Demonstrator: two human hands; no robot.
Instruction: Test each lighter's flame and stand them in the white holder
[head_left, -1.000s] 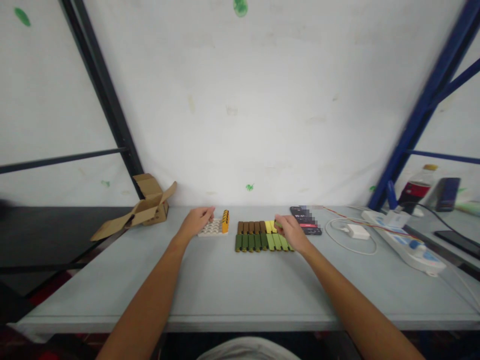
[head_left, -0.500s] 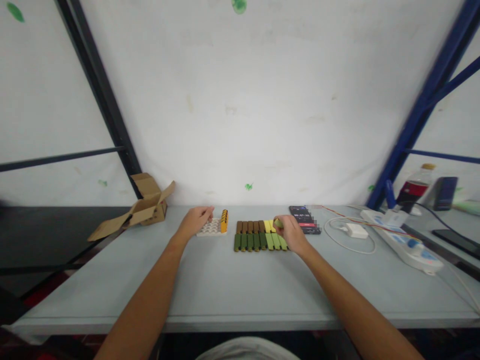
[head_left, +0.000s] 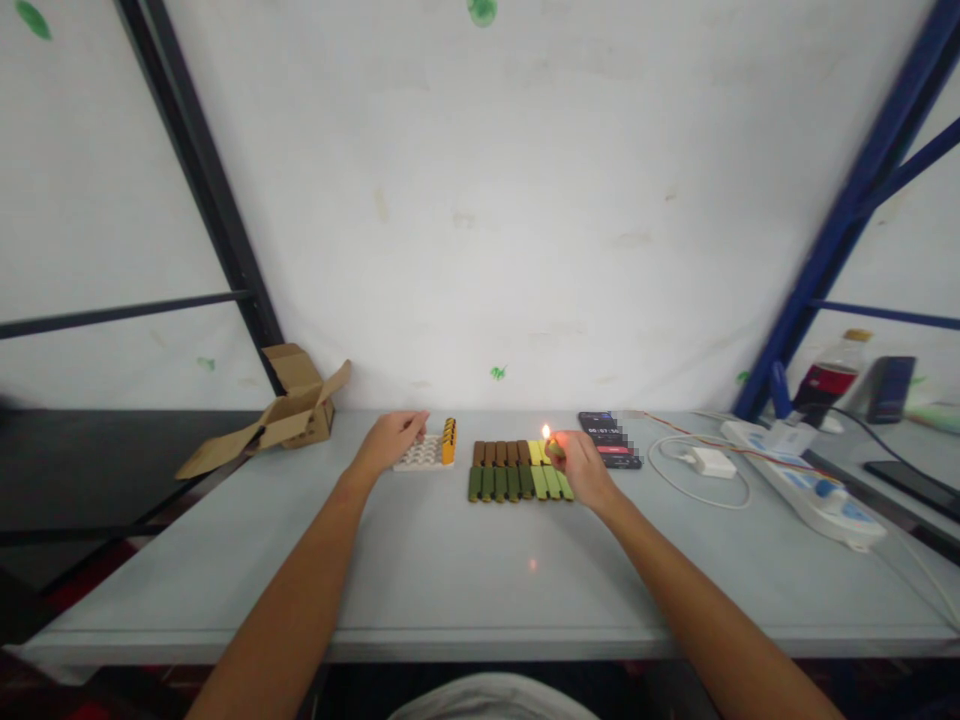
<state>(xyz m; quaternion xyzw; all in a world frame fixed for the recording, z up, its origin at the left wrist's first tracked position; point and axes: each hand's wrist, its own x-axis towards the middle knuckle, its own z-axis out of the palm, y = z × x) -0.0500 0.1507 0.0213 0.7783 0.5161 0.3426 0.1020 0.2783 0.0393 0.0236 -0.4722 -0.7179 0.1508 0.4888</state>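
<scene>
My right hand (head_left: 583, 462) is closed around a yellow-green lighter (head_left: 555, 449), and a small flame (head_left: 546, 431) burns at its top. Below and to the left of that hand lie rows of lighters: brown ones (head_left: 501, 454), yellow ones (head_left: 535, 452), dark green ones (head_left: 501, 484) and light green ones (head_left: 552, 484). My left hand (head_left: 391, 440), fingers curled together, rests at the back left of a white tray with round holes (head_left: 424, 465). Whether those fingers hold anything is hidden. Orange lighters (head_left: 448, 442) stand in a line along the tray's right side.
An open cardboard box (head_left: 300, 415) sits at the left back. Behind my right hand lies a phone (head_left: 606, 436) showing a timer. Further right are a white charger (head_left: 711, 461) with its cable, a power strip (head_left: 806, 490) and a cola bottle (head_left: 832, 372).
A flame has appeared on the lighter in my right hand, and its reflection shows on the table. Both hands stay in nearly the same place.
</scene>
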